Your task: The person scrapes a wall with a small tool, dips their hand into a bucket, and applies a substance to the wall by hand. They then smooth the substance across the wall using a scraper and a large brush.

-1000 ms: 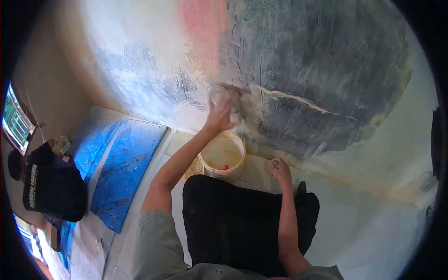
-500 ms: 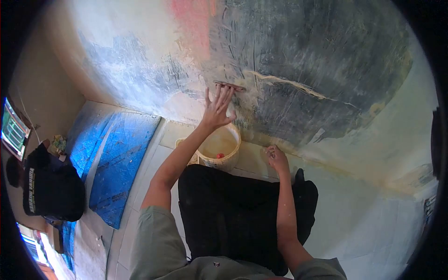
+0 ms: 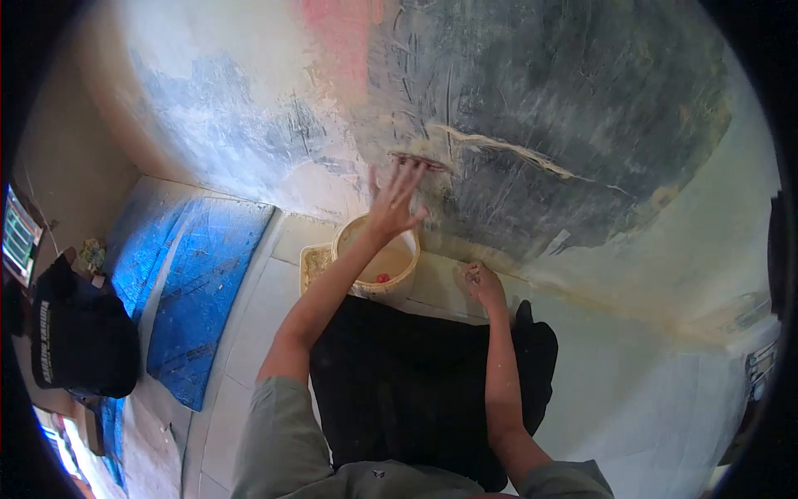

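Spread-fingered, my left hand meets the thin flat pad at its fingertips, its long axis crosswise to them. My right hand, farther from it, is curled; I cannot tell whether it pinches anything.

Wall mostly dark grey-green, streaky, mottled; off-white and pale cream toward its borders; pinkish-red band up top, soft-edged; blue-white blotches with dark flecks at left; wavy line across the dark patch is light beige; thin strip under the fingers reddish-brown; bucket off-white, smudged tan, with cloudy beige liquid and a bright red bit; tray yellowish-cream, tan-blotched; trousers plain black; shirt plain grey-green, tiny dark-and-white mark; sheet vivid blue, dark streaks, pale speckles; bag-like bundle black, whitish lettering; floor tiles pale grey-green.
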Available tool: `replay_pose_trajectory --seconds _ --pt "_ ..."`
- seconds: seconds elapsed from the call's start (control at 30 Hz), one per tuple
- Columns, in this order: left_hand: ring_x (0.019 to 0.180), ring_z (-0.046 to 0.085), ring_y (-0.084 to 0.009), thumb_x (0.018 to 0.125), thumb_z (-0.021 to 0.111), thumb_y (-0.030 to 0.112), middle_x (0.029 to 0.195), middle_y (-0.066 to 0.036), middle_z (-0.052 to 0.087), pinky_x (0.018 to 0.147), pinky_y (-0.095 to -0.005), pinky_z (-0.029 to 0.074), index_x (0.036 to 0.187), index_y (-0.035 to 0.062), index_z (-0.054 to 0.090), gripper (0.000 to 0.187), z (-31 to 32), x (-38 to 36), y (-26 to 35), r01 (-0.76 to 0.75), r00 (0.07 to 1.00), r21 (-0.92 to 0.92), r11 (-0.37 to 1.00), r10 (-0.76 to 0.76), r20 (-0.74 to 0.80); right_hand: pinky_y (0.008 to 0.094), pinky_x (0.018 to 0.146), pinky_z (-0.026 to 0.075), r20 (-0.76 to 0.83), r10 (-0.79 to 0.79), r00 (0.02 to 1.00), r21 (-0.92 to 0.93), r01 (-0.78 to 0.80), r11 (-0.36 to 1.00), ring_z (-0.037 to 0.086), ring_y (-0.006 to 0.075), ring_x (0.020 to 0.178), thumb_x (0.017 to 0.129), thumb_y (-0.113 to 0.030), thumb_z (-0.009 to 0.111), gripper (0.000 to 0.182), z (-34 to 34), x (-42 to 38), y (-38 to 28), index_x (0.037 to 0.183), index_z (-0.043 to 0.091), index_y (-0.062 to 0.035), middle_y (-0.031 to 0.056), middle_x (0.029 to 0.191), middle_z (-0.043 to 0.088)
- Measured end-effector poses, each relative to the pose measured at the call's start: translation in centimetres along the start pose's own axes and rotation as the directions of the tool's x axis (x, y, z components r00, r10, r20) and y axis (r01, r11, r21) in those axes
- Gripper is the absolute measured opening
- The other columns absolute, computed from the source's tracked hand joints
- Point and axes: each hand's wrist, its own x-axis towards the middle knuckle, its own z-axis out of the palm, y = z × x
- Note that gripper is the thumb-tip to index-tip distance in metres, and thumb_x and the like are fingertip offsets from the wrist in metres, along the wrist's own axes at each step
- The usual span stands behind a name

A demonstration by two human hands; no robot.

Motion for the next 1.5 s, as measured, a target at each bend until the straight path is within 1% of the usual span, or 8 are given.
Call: replay_pose_trajectory --seconds 0.13,0.27,0.6,0.8,0.9,1.13,1.3,1.5 --pt "0.132 0.023 -0.0275 0.069 0.054 0.044 0.139 -0.011 0.030 0.099 -0.0635 0.006 0.135 0.0154 0.032 0.075 1.6 2.0 -0.4 0.338 0.833 -0.220 0.915 -0.399 -0.383 0.0390 0.072 0.047 -0.023 -0.008 1.000 0.068 0.009 0.998 0.061 0.0262 0.081 0.087 -0.023 0.049 0.023 0.1 -0.5 -0.2 0.103 0.053 -0.0071 0.0129 0.090 0.062" --pt "0.132 0.018 -0.0336 0.069 0.057 0.041 0.135 -0.014 0.034 0.102 -0.0579 0.006 0.132 0.0088 0.036 0.074 1.0 2.5 0.7 -0.060 0.983 0.114 0.992 0.079 -0.168 0.0391 0.073 0.047 0.002 0.009 1.000 -0.062 -0.009 0.998 0.060 0.0261 0.079 0.088 -0.022 0.049 0.022 -0.6 -0.9 -1.4 0.103 0.053 -0.0063 0.0121 0.090 0.062" --pt "0.132 0.017 -0.0358 0.069 0.055 0.040 0.141 -0.017 0.024 0.099 -0.0636 0.008 0.138 0.0069 0.023 0.083 0.9 4.9 1.2 0.646 0.672 -0.339 0.685 -0.720 -0.173 0.0386 0.083 0.045 -0.019 -0.055 0.998 -0.137 0.051 0.989 0.056 0.0263 0.099 0.087 -0.024 0.051 0.021 0.8 0.4 1.7 0.104 0.054 -0.0112 0.0110 0.104 0.058" --pt "0.133 0.018 -0.0292 0.072 0.056 0.039 0.141 -0.016 0.023 0.099 -0.0635 0.001 0.138 0.0076 0.024 0.080 -0.5 2.4 0.5 -0.083 0.986 0.131 0.988 0.100 -0.131 0.0379 0.081 0.046 0.107 0.124 0.986 0.035 -0.129 0.991 0.057 0.0271 0.096 0.087 -0.026 0.050 0.025 -0.2 -0.5 -1.0 0.106 0.052 -0.0095 0.0118 0.104 0.059" --pt "0.131 0.019 -0.0317 0.073 0.054 0.044 0.140 -0.014 0.026 0.099 -0.0633 0.002 0.137 0.0129 0.030 0.075 0.1 4.6 -1.7 0.295 0.789 -0.312 0.903 -0.414 -0.453 0.0388 0.078 0.047 0.116 0.116 0.987 0.011 -0.118 0.993 0.059 0.0272 0.089 0.087 -0.024 0.050 0.026 0.4 0.2 0.4 0.108 0.051 -0.0084 0.0127 0.098 0.060" --pt "0.129 0.025 -0.0346 0.072 0.052 0.042 0.137 -0.011 0.032 0.097 -0.0666 0.007 0.130 0.0170 0.040 0.064 1.0 2.9 1.1 -0.152 0.973 0.099 0.983 0.167 -0.161 0.0404 0.077 0.047 0.174 0.206 0.963 -0.015 -0.206 0.978 0.060 0.0290 0.087 0.086 -0.024 0.052 0.030 0.8 0.4 1.5 0.111 0.050 -0.0076 0.0131 0.097 0.062" --pt "0.132 0.016 -0.0364 0.079 0.058 0.046 0.147 -0.013 0.012 0.100 -0.0625 0.006 0.140 0.0182 0.021 0.077 0.3 4.8 -0.1 0.233 0.887 -0.277 0.932 -0.320 -0.332 0.0395 0.082 0.045 0.063 0.063 0.996 -0.001 -0.063 0.998 0.058 0.0315 0.094 0.083 -0.034 0.054 0.040 1.4 0.7 2.7 0.111 0.051 -0.0064 0.0153 0.100 0.062" --pt "0.134 0.015 -0.0308 0.074 0.061 0.035 0.145 -0.009 0.020 0.101 -0.0613 0.006 0.140 0.0184 0.024 0.077 1.1 1.8 2.9 -0.110 0.993 0.043 0.993 0.112 -0.040 0.0275 0.053 0.044 -0.015 -0.073 0.997 -0.109 0.071 0.991 0.055 0.0144 0.058 0.086 -0.033 0.053 0.032 2.5 1.4 4.6 0.107 0.052 -0.0097 0.0067 0.077 0.059"
